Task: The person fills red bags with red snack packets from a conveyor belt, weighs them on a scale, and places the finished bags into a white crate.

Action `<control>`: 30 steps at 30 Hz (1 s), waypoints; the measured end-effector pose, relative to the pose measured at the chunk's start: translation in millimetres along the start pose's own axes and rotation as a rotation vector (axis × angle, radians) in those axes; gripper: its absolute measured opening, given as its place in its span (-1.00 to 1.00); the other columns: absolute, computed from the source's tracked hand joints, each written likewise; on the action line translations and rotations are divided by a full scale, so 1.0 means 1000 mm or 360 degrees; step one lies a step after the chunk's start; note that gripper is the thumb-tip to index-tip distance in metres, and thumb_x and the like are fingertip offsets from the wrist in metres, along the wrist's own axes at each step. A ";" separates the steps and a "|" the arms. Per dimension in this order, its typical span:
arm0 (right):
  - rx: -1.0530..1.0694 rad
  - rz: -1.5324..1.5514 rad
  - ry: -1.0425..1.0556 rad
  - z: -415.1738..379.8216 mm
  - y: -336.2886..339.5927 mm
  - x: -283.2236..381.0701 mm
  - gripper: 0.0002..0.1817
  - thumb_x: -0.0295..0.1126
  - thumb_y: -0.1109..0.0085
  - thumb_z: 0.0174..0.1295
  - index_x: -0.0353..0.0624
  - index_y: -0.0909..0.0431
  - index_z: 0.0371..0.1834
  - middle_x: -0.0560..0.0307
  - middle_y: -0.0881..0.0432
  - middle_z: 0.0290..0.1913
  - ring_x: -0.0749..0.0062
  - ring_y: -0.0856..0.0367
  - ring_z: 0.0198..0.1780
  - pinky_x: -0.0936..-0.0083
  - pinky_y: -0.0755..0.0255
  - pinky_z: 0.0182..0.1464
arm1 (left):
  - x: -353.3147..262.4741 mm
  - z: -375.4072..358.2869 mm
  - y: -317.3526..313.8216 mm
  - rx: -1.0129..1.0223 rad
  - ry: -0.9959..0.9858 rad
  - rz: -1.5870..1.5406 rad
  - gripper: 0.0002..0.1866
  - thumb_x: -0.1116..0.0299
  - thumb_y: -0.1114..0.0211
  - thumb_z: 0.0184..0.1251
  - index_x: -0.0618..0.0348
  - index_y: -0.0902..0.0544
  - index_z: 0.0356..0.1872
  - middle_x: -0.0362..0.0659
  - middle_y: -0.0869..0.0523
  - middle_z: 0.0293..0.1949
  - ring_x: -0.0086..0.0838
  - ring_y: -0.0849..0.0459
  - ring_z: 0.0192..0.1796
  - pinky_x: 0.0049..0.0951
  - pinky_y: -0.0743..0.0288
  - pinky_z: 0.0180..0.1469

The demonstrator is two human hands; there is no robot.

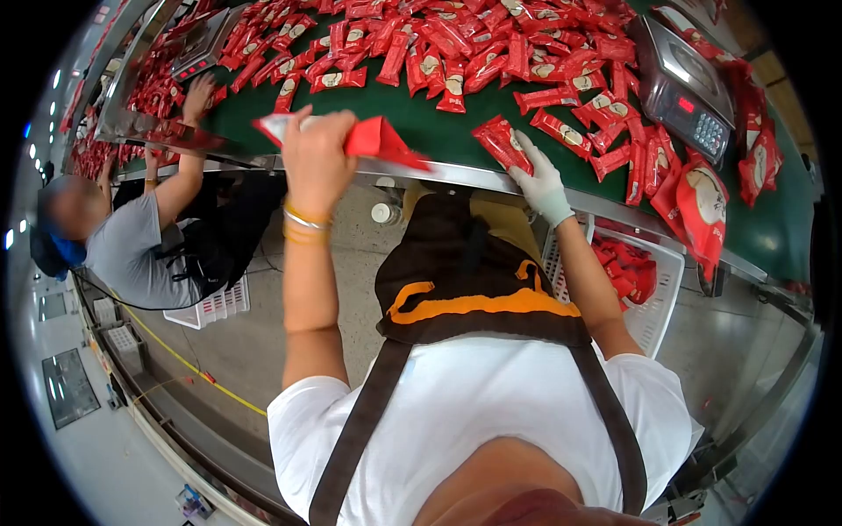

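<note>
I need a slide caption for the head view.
Bare left hand grips a red pouch, gloved right hand a red packet, at a green worktop.

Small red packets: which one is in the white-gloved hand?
The packet at the near edge of the green table, gripped by the right hand. Being held sets it apart; the packets in the pile beyond lie loose.

The long desk (408,123) has a green top and a shiny metal edge (465,176). Below, the floor (355,285) is grey, with a thin yellow line (175,350) across it. Small bright lights (10,238) shine far left, above a dark, shiny panel (74,386).
</note>
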State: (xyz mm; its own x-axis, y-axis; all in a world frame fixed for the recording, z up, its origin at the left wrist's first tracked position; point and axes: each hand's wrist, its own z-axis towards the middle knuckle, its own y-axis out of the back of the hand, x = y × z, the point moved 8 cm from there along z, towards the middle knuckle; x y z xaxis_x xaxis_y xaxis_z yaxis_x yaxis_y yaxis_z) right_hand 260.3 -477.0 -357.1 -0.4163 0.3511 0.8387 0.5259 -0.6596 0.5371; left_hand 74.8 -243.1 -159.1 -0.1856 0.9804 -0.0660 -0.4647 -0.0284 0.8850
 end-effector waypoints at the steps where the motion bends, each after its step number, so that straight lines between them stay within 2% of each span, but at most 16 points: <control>1: 0.0005 0.0000 0.0004 0.000 -0.001 0.000 -0.29 -0.25 -0.19 0.14 0.26 -0.26 0.44 -0.24 -0.49 0.19 -0.16 -0.47 0.21 0.25 -0.39 0.24 | 0.003 0.020 0.007 0.0153 -0.0033 0.0045 -0.78 0.52 -0.28 -0.11 0.10 -0.63 -0.34 -0.11 -0.73 -0.35 -0.23 -0.70 -0.21 -0.06 -0.40 0.16; 3: -0.0002 0.0012 -0.0037 0.003 -0.002 -0.004 -0.28 -0.25 -0.20 0.14 0.27 -0.26 0.44 -0.24 -0.50 0.19 -0.16 -0.48 0.21 0.24 -0.38 0.24 | 0.012 0.057 -0.011 0.0588 0.0074 0.0070 -0.67 0.51 -0.23 -0.07 0.01 -0.70 -0.20 0.01 -0.72 -0.31 -0.15 -0.69 -0.14 -0.06 -0.46 0.06; 5: -0.0012 -0.0015 -0.0023 0.004 -0.003 -0.001 -0.28 -0.26 -0.21 0.13 0.27 -0.26 0.44 -0.22 -0.52 0.17 -0.14 -0.49 0.20 0.23 -0.39 0.23 | 0.021 0.086 -0.061 0.0659 0.0044 -0.0007 -0.67 0.42 -0.19 0.05 -0.08 -0.73 -0.14 -0.04 -0.75 -0.18 -0.25 -0.71 -0.03 -0.13 -0.53 0.02; 7: -0.0061 0.0003 -0.0032 0.010 -0.003 0.007 -0.28 -0.30 -0.20 0.13 0.27 -0.27 0.44 -0.21 -0.54 0.11 -0.13 -0.51 0.16 0.21 -0.41 0.21 | 0.016 0.086 -0.136 0.1122 -0.0075 0.0267 -0.62 0.38 -0.18 0.09 -0.17 -0.74 -0.05 -0.10 -0.75 -0.06 -0.27 -0.69 0.08 -0.16 -0.52 0.06; 8: -0.0153 -0.0093 0.0001 0.019 -0.002 0.018 -0.30 -0.32 -0.19 0.14 0.26 -0.28 0.43 -0.17 -0.56 0.04 -0.12 -0.54 0.10 0.18 -0.43 0.16 | 0.011 0.075 -0.169 0.1266 -0.0083 0.0252 -0.63 0.36 -0.19 0.09 -0.19 -0.74 -0.06 -0.14 -0.74 -0.04 -0.26 -0.68 0.08 -0.11 -0.49 0.09; 10: -0.0236 -0.0175 0.0186 0.035 -0.005 0.052 -0.29 -0.39 -0.20 0.14 0.20 -0.28 0.44 -0.18 -0.53 0.07 -0.12 -0.52 0.10 0.21 -0.42 0.17 | 0.003 0.052 -0.211 0.1413 -0.0096 0.0197 -0.66 0.32 -0.21 0.08 -0.15 -0.73 -0.08 -0.13 -0.74 -0.02 -0.21 -0.68 0.07 0.06 -0.38 0.17; 13: -0.0265 -0.0426 0.0619 0.068 -0.033 0.083 -0.31 -0.44 -0.21 0.14 0.24 -0.32 0.40 -0.13 -0.53 -0.04 -0.08 -0.52 0.00 0.15 -0.45 0.07 | 0.019 0.026 -0.230 0.1317 0.0073 0.0185 -0.70 0.32 -0.25 0.07 -0.07 -0.71 -0.12 -0.11 -0.75 -0.07 -0.19 -0.68 0.05 0.18 -0.27 0.21; 16: -0.0049 -0.0742 0.0911 0.095 -0.076 0.077 -0.33 -0.47 -0.17 0.13 0.27 -0.35 0.37 -0.03 -0.53 -0.11 -0.01 -0.51 -0.09 0.14 -0.44 -0.03 | 0.039 0.012 -0.212 0.1176 0.0150 0.0137 -0.69 0.40 -0.22 0.08 -0.04 -0.69 -0.11 -0.12 -0.75 -0.12 -0.19 -0.69 0.03 0.30 -0.21 0.23; 18: 0.0032 -0.0922 0.1015 0.111 -0.090 0.067 -0.34 -0.49 -0.15 0.13 0.29 -0.36 0.35 -0.03 -0.52 -0.09 0.03 -0.52 -0.07 0.16 -0.43 -0.02 | 0.051 0.012 -0.197 0.0765 0.0210 -0.0183 -0.69 0.44 -0.19 0.06 -0.01 -0.67 -0.12 -0.15 -0.74 -0.15 -0.20 -0.66 0.03 0.40 -0.13 0.26; 19: -0.0066 -0.0833 0.1068 0.122 -0.084 0.068 -0.32 -0.49 -0.15 0.13 0.29 -0.34 0.37 -0.04 -0.52 -0.10 0.02 -0.51 -0.06 0.16 -0.43 -0.03 | 0.056 0.014 -0.198 0.0752 0.0223 -0.0181 -0.69 0.44 -0.19 0.06 -0.01 -0.67 -0.12 -0.15 -0.74 -0.15 -0.20 -0.66 0.03 0.40 -0.13 0.26; 21: -0.0091 -0.0805 0.1032 0.163 -0.087 0.049 -0.35 -0.45 -0.21 0.15 0.28 -0.36 0.35 -0.06 -0.51 -0.11 -0.03 -0.50 -0.07 0.13 -0.44 -0.02 | 0.051 0.015 -0.195 0.0626 0.0137 -0.0201 -0.70 0.45 -0.20 0.04 0.02 -0.66 -0.14 -0.17 -0.72 -0.17 -0.24 -0.61 0.08 0.43 -0.07 0.29; 24: -0.0014 -0.0910 0.0736 0.208 -0.088 0.034 -0.33 -0.43 -0.19 0.21 0.31 -0.28 0.41 -0.10 -0.50 -0.08 -0.05 -0.50 -0.06 0.11 -0.44 0.00 | 0.028 0.035 -0.203 0.0569 0.0006 -0.0285 -0.69 0.43 -0.25 0.02 0.04 -0.63 -0.13 -0.19 -0.69 -0.18 -0.28 -0.56 0.11 0.43 0.03 0.34; 25: 0.0072 -0.0924 0.0682 0.217 -0.091 0.027 -0.29 -0.41 -0.19 0.24 0.37 -0.22 0.45 -0.15 -0.50 -0.03 -0.07 -0.50 0.00 0.12 -0.44 0.06 | 0.016 0.043 -0.204 0.0552 -0.0090 -0.0327 -0.69 0.42 -0.26 0.01 0.05 -0.63 -0.13 -0.20 -0.69 -0.20 -0.28 -0.55 0.11 0.42 0.06 0.36; 27: 0.0147 -0.0761 0.0613 0.218 -0.086 0.025 -0.34 -0.37 -0.17 0.25 0.33 -0.25 0.43 -0.16 -0.50 -0.04 -0.09 -0.50 0.02 0.12 -0.44 0.09 | 0.000 0.054 -0.209 0.0554 -0.0177 -0.0312 -0.65 0.42 -0.28 0.00 0.04 -0.62 -0.09 -0.18 -0.66 -0.15 -0.27 -0.53 0.15 0.40 0.09 0.37; 29: 0.0314 -0.0684 0.0344 0.212 -0.074 0.030 -0.35 -0.32 -0.19 0.25 0.30 -0.26 0.44 -0.29 -0.49 0.04 -0.17 -0.49 0.10 0.16 -0.42 0.15 | -0.018 0.046 -0.218 0.0568 -0.0249 -0.0317 -0.61 0.42 -0.30 -0.01 0.04 -0.61 -0.04 -0.15 -0.63 -0.10 -0.26 -0.51 0.19 0.39 0.11 0.39; 30: 0.0215 -0.0559 0.0394 0.207 -0.068 0.027 -0.34 -0.32 -0.19 0.25 0.30 -0.26 0.44 -0.30 -0.49 0.06 -0.17 -0.48 0.12 0.18 -0.41 0.17 | -0.020 0.045 -0.207 0.0240 -0.0188 -0.0234 -0.56 0.43 -0.31 0.00 0.01 -0.59 0.02 -0.14 -0.59 -0.01 -0.24 -0.47 0.23 0.38 0.11 0.39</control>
State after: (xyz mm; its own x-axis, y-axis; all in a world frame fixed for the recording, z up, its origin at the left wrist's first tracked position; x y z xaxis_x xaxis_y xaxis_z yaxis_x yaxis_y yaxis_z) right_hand 367.0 -284.6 -352.2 -0.7432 0.3579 0.5653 0.4062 -0.4300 0.8063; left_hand 213.5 -247.8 -320.3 -0.0185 0.9881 -0.1526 -0.3433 0.1371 0.9292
